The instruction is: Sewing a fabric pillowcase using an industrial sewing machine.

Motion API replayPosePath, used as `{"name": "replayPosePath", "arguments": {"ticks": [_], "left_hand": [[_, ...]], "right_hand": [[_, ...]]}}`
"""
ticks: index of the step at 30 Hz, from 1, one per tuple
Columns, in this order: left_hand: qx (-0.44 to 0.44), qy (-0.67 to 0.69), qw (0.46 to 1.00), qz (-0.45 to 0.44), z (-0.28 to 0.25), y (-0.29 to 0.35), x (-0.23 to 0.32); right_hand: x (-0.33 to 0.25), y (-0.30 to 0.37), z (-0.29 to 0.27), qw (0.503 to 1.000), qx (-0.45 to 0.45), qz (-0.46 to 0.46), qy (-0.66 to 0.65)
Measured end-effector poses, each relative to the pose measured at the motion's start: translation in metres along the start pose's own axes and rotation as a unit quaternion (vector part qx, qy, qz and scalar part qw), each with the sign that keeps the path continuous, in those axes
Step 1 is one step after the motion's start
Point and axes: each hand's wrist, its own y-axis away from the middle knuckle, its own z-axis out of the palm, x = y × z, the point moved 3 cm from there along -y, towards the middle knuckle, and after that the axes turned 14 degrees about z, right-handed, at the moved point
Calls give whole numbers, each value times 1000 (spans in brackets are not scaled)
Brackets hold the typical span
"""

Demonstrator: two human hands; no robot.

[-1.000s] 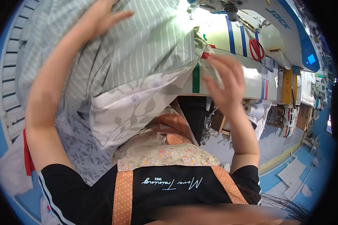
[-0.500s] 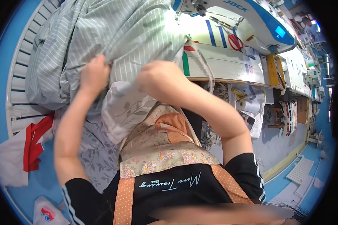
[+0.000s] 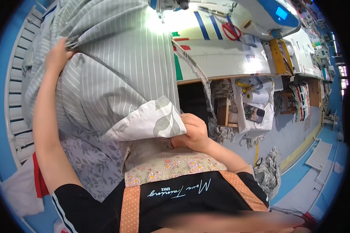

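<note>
A large grey-and-white striped fabric [image 3: 124, 58] spreads over the left side of the sewing table and down to my lap. Its near edge is folded back, exposing a white underside with grey leaves [image 3: 165, 118]. My left hand [image 3: 57, 57], arm stretched out, is closed on a bunched fold at the far left. Close to my body, my right hand [image 3: 196, 133] pinches the corner of the turned-back edge, its fingertips partly hidden. Between the hands the cloth lies fairly flat with soft creases. The lit needle area of a sewing machine [image 3: 268, 17] stands beyond the fabric's far edge.
Red scissors [image 3: 231, 32] lie on the white tabletop [image 3: 221, 58], near a yellow box [image 3: 280, 56]. A fabric strip [image 3: 194, 66] hangs over the table edge. Below are a thread cone [image 3: 257, 96] and a phone [image 3: 255, 113]. A white slatted rack [image 3: 15, 99] borders the left.
My left hand has moved farther out to the left, and my right hand has come down toward my body. The bunched fabric is now spread wider, its leaf-print underside turned up at the near edge.
</note>
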Motion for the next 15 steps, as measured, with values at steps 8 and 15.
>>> {"name": "replayPosePath", "arguments": {"ticks": [8,15], "left_hand": [[1,-61,997,-41,-10,10,28],[175,234,905,308,-50,-3,207]], "right_hand": [[7,11,2,999,-42,-23,21],[15,13,8,998,-42,1,53]]}}
